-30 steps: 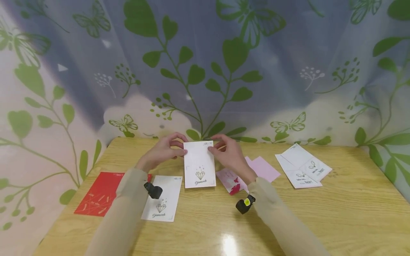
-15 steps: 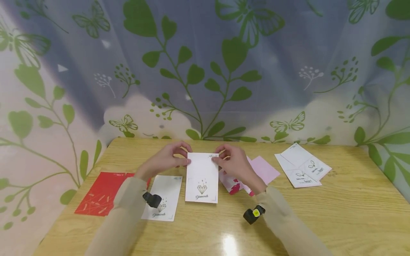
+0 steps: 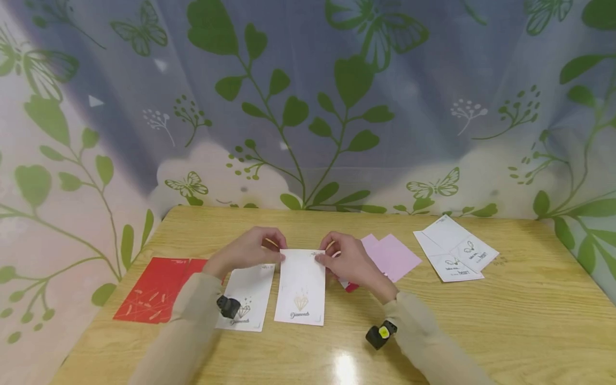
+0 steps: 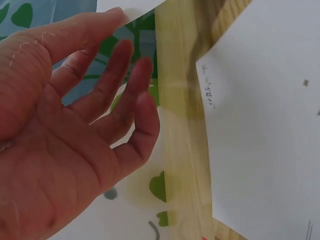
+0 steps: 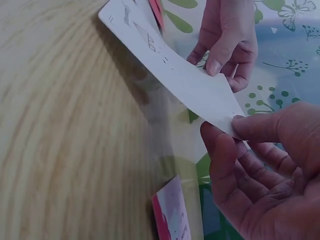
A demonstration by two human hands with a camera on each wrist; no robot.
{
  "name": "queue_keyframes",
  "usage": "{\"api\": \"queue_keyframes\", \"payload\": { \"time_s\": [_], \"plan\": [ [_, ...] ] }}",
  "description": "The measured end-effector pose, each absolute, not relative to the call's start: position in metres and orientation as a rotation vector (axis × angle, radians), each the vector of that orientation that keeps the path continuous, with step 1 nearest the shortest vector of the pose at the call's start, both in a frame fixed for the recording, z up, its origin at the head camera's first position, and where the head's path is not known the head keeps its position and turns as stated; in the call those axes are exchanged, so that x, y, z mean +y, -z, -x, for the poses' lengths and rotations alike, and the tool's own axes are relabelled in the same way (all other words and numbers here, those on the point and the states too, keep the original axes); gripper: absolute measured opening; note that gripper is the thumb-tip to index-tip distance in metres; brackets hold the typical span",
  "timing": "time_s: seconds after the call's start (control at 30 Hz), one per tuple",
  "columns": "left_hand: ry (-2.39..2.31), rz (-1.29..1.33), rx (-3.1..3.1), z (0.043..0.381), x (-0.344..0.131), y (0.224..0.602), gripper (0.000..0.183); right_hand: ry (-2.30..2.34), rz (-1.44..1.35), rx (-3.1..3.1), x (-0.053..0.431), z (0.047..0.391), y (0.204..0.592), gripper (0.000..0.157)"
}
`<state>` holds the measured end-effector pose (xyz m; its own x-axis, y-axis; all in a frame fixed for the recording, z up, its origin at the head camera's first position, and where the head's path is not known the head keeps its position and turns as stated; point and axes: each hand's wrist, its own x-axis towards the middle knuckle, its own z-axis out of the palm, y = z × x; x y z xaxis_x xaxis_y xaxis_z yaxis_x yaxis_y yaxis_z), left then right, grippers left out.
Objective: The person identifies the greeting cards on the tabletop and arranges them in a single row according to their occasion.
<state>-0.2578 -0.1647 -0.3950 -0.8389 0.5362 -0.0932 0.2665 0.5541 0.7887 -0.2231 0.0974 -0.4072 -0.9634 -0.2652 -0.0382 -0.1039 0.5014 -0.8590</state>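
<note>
A white card [image 3: 300,283] printed with a diamond and the word "Diamonds" is held by its two far corners. My left hand [image 3: 252,248] pinches the far left corner between thumb and fingers. At the far right corner, my right hand [image 3: 348,262] does the same. In the right wrist view the card [image 5: 175,75] bends slightly, its far corner hanging over the wood. Just left of it lies a matching white card [image 3: 250,289], partly behind the left sleeve. In the left wrist view the thumb presses the held card's corner [image 4: 135,7].
Red cards [image 3: 151,289] lie at the left, partly covered by the left sleeve. Pink cards [image 3: 394,256] lie behind the right hand. Two overlapping white cards [image 3: 454,251] rest farther right on the wooden table [image 3: 481,331]. A patterned curtain [image 3: 308,107] hangs behind.
Both hands have brought the held card nearer the front edge and lower toward the table. The other cards stay where they were.
</note>
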Motion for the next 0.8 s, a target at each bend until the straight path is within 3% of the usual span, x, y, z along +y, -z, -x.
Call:
{"api": "queue_keyframes", "payload": {
  "time_s": [0.8],
  "plan": [
    [-0.856,-0.611,2.673,0.255,-0.169,0.412,0.013,0.962,0.543,2.882,0.079,0.225,0.423,0.013]
  ]
}}
